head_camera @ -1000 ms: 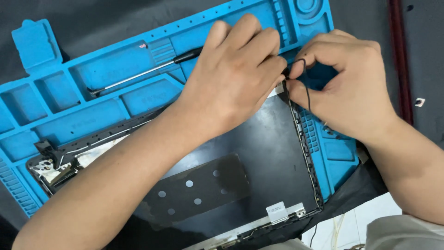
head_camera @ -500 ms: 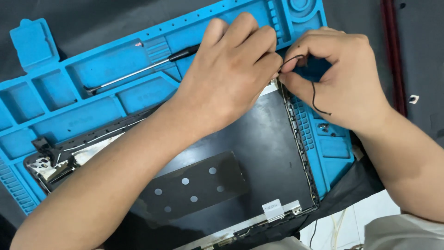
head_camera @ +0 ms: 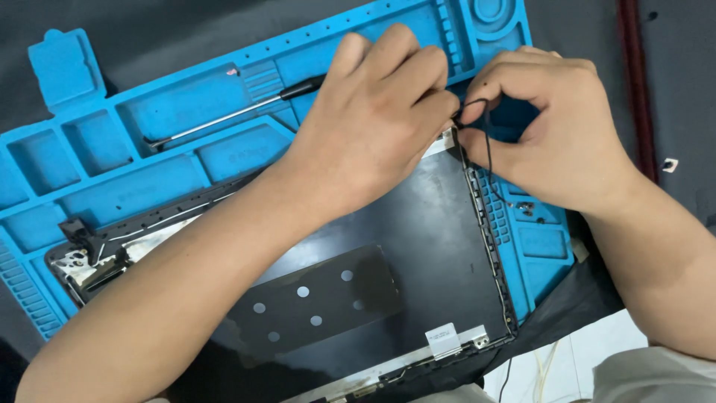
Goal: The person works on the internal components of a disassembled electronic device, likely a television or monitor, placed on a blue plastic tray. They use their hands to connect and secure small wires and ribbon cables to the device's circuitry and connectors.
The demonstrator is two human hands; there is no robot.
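Your right hand (head_camera: 556,138) pinches a thin black cable (head_camera: 486,142) at the far right corner of the laptop lid panel (head_camera: 418,246), which lies on the blue repair mat (head_camera: 149,142). Your left hand (head_camera: 373,123), fingers curled, presses that corner. You seem mid-routing; next calls for gentle, steady tension.

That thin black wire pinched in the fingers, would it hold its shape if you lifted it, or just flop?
Probably floppy: the thin black wire already curls in a loose loop where the right hand pinches it. It looks very light and likely fragile, being so thin beside the dark panel.
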